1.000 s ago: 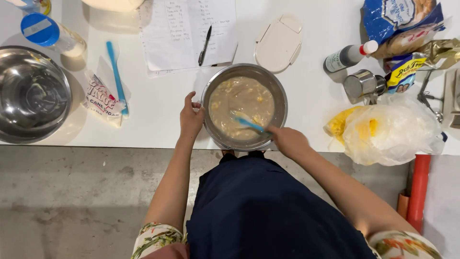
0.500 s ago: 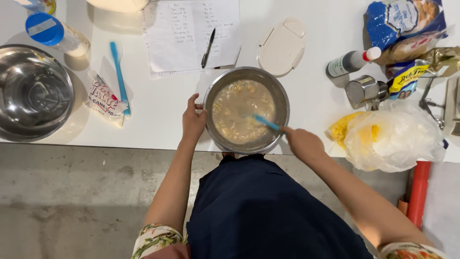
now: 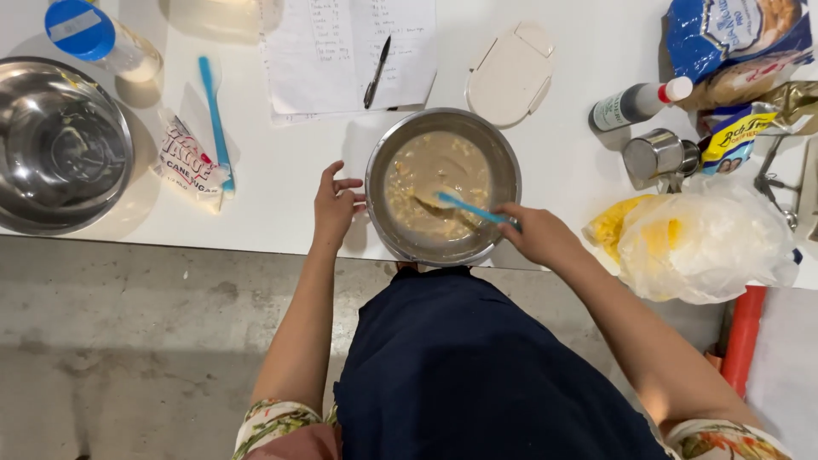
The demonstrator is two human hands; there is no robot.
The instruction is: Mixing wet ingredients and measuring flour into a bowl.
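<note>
Head view: the left hand [image 3: 334, 207] lies open-fingered against the rim of the bowl [image 3: 503, 162] at the table [image 3: 273, 179] edge. The right hand [image 3: 538, 236] pinches the spatula [image 3: 467, 209], blade down in the batter [image 3: 430, 170].

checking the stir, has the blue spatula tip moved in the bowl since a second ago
Yes. The blue spatula, held in the right hand, now has its tip nearer the bowl's middle; earlier it sat toward the near-right rim.

the one head camera looked straight down from above the person, fairly near, onto the white table [image 3: 281, 183] edge and grey floor [image 3: 128, 341].
</note>
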